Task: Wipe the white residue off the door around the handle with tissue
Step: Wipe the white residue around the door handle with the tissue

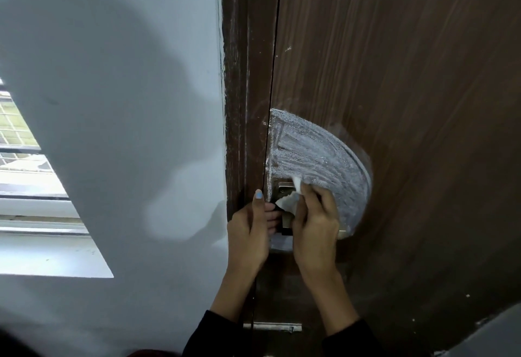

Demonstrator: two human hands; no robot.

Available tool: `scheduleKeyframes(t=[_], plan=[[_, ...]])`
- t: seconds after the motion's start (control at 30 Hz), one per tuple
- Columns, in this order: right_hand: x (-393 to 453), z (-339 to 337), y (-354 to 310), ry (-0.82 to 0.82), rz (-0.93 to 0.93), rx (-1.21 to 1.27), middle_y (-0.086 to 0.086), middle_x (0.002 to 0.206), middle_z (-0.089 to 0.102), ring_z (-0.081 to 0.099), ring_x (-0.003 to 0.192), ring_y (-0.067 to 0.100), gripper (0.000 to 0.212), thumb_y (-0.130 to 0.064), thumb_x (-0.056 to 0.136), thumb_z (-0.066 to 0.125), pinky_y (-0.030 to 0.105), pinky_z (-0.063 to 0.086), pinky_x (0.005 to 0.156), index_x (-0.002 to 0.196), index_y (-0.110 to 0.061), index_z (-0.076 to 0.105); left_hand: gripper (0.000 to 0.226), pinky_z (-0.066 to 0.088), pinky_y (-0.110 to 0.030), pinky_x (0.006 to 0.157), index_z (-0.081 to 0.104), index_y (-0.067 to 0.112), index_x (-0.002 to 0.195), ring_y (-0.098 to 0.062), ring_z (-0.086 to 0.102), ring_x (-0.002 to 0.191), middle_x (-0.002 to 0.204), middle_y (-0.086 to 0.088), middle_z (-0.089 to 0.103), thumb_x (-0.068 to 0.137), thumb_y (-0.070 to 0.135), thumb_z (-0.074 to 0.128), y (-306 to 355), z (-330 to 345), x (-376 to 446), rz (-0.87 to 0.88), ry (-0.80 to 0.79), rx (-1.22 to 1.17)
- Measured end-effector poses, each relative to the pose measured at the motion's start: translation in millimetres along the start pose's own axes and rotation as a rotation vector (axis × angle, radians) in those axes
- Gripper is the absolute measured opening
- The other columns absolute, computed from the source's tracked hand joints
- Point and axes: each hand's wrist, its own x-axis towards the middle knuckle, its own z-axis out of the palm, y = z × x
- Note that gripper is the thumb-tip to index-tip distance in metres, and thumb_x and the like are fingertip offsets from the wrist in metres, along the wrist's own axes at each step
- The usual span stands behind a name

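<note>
fingers (313,201) pinch tissue (287,201) | at handle (284,187) | residue (315,156) above

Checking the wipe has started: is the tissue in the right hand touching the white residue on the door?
Touching. The head view shows the right hand pinching the tissue, whose top corner lies against the lower edge of the white residue by the handle.

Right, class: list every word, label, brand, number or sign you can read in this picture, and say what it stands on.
None: no readable text shows on the door, the door frame, the handle, the tissue or the wall.
</note>
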Motion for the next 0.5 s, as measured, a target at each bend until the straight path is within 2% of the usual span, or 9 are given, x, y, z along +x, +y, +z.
scheduleKeyframes(t=[0.1, 0.27, 0.4, 0.5], plan=[[5.8, -0.8, -1.2, 0.001, -0.024, -0.016, 0.020, 0.103, 0.061, 0.060, 0.094, 0.029, 0.029, 0.008, 0.083, 0.059, 0.037, 0.054, 0.082, 0.112, 0.005, 0.062, 0.045, 0.059, -0.024, 0.069, 0.068, 0.010, 0.090, -0.013, 0.072, 0.074, 0.080, -0.005, 0.073, 0.096, 0.043, 0.037, 0.0, -0.5, 2.8, -0.005, 0.017, 0.015], [-8.9, -1.7, 4.2, -0.075, 0.134, -0.012, 0.016, 0.102, 0.063, 0.059, 0.094, 0.025, 0.026, 0.001, 0.090, 0.051, 0.038, 0.051, 0.080, 0.114, 0.001, 0.060, 0.048, 0.059, -0.031, 0.073, 0.067, 0.008, 0.092, -0.018, 0.072, 0.078, 0.083, -0.009, 0.073, 0.096, 0.043, 0.035, 1.6, -0.7, 3.4, -0.015, 0.005, 0.023], [-1.7, -0.5, -3.0, 0.012, 0.205, 0.050, 0.012, 0.097, 0.065, 0.061, 0.088, 0.022, 0.022, 0.003, 0.087, 0.056, 0.017, 0.042, 0.074, 0.107, 0.000, 0.062, 0.048, 0.058, -0.026, 0.070, 0.068, 0.007, 0.093, -0.016, 0.072, 0.076, 0.082, -0.008, 0.073, 0.097, 0.042, 0.036, 2.6, -1.0, 3.4, -0.018, -0.002, 0.009], [2.3, -2.9, -5.6, 0.031, 0.208, 0.074, 0.011, 0.095, 0.068, 0.060, 0.084, 0.014, 0.023, 0.006, 0.084, 0.058, 0.011, 0.039, 0.074, 0.105, 0.000, 0.064, 0.046, 0.058, -0.023, 0.067, 0.068, 0.008, 0.091, -0.015, 0.072, 0.075, 0.081, -0.007, 0.073, 0.097, 0.042, 0.037, 2.9, -1.4, 3.5, -0.032, -0.007, -0.010]])
